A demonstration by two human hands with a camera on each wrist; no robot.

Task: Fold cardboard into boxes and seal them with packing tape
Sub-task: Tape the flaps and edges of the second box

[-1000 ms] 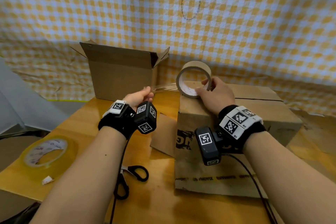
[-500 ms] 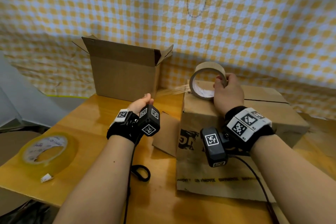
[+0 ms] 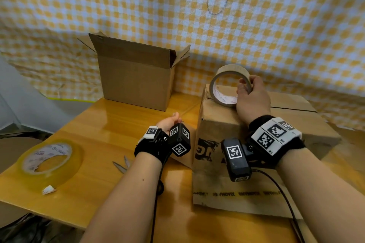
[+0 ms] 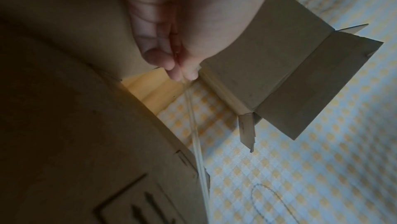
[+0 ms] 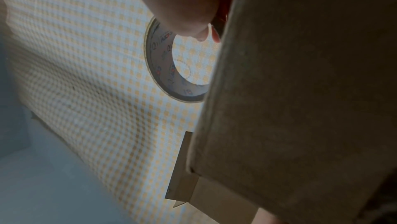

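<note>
- Right now the right hand point(image 3: 251, 98) grips a brown tape roll point(image 3: 227, 77), with fingers curled over its rim and thumb inside the hole.
- That roll stands on its edge on the far left corner of the closed box point(image 3: 256, 128), the big box on the right side of the table point(image 3: 102, 124).
- The closed box has dark print on its near side, and its top flaps meet in a thin line.
- The left hand point(image 3: 169, 122) sits low, just left of the closed box, and pinches the loose end of a clear tape strip point(image 4: 197, 142) between thumb and fingertips point(image 4: 178, 73).
- The strip runs from the pinch up past the edge of the closed box; in the head view it is too thin to see.
- At the far side of the table stands an open box point(image 3: 136, 79) with its flaps up.
- On the near left of the table lies 1 clear tape roll point(image 3: 49, 162), flat, with a small white tab at its end.
- Scissors point(image 3: 122, 165) lie on the table near the left arm; only the 2 blade tips show.
- Behind it all hangs a yellow and white checked cloth point(image 3: 276, 25).
</note>
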